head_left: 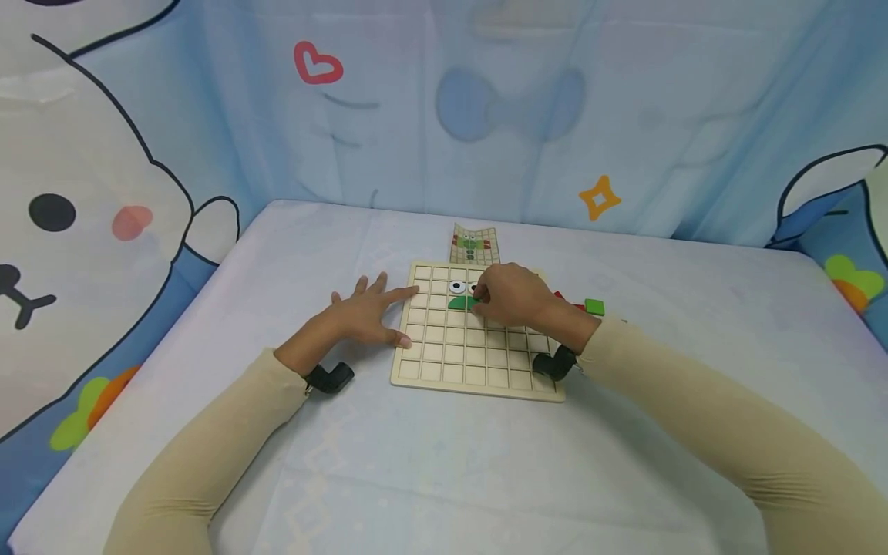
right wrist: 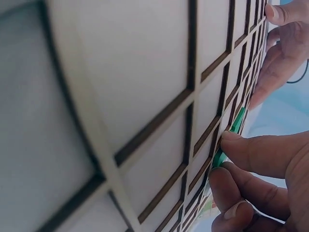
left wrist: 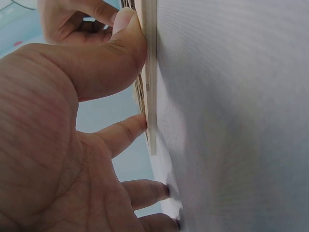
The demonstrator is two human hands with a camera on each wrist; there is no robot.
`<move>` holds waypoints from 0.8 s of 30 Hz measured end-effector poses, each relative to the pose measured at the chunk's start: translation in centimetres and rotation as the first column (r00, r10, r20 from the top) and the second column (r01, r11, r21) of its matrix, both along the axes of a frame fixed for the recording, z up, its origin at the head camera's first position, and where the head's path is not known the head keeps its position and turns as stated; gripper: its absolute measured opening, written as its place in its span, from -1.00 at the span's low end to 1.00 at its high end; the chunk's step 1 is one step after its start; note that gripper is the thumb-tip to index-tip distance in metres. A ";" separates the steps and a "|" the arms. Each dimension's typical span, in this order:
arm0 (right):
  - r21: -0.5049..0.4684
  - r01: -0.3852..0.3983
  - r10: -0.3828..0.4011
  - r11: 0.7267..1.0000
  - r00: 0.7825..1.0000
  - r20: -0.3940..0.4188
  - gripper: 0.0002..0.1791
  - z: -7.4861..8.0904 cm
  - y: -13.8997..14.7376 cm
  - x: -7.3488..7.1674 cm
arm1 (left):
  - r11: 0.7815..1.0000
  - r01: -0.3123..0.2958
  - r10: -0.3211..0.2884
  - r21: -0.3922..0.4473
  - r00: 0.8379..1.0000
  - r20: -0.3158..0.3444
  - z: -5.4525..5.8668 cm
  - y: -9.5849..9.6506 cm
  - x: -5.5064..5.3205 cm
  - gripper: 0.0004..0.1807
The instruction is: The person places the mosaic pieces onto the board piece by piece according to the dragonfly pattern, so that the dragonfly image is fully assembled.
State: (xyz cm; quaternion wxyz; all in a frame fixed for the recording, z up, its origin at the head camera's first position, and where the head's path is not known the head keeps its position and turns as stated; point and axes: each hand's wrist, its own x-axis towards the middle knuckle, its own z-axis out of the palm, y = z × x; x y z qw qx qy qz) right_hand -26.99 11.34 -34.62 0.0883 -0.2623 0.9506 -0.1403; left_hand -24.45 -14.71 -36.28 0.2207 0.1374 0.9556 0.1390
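A wooden grid board (head_left: 454, 374) lies flat on the table. My left hand (head_left: 368, 312) is spread at its left side, thumb and index finger touching the edge; the other fingertips rest on the cloth in the left wrist view. Over the board's upper middle, my right hand (head_left: 513, 297) pinches a small green piece (right wrist: 219, 157) between thumb and fingers, right at the grid. Beside it, another green piece (right wrist: 238, 119) with a curved outer edge sits in the grid. A white eye piece (head_left: 456, 287) is set above the green; a second eye is partly hidden by my right fingers.
Behind the board stands a curled picture card (head_left: 475, 245) with a gridded green and red figure. A green square (head_left: 594, 307) and red pieces (head_left: 559, 295) lie right of the board, partly hidden by my right wrist. White cloth (head_left: 416, 470) covers the table; a printed curtain (head_left: 388, 139) hangs behind.
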 end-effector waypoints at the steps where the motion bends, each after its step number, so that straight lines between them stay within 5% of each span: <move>1: -0.001 -0.001 0.001 1.000 1.000 -0.004 -0.70 -0.1 0.0 0.0 | 1.000 -0.001 0.001 -0.001 1.000 0.000 0.0 0.0 0.0 0.00; 9: -0.047 0.022 -0.024 0.999 0.998 -0.059 -0.70 0.4 1.3 0.7 | 1.000 -0.012 0.012 0.000 1.000 0.000 0.0 0.1 0.0 0.00; 17: -0.088 0.092 -0.098 0.992 0.993 -0.062 -0.74 2.4 4.8 3.2 | 1.000 -0.008 0.008 -0.007 1.000 -0.008 0.0 0.1 0.2 0.01; 24: -0.113 0.169 -0.181 0.979 0.978 -0.101 -0.73 2.6 8.9 5.1 | 1.000 -0.002 0.002 -0.004 1.000 -0.008 -0.1 0.1 0.1 0.01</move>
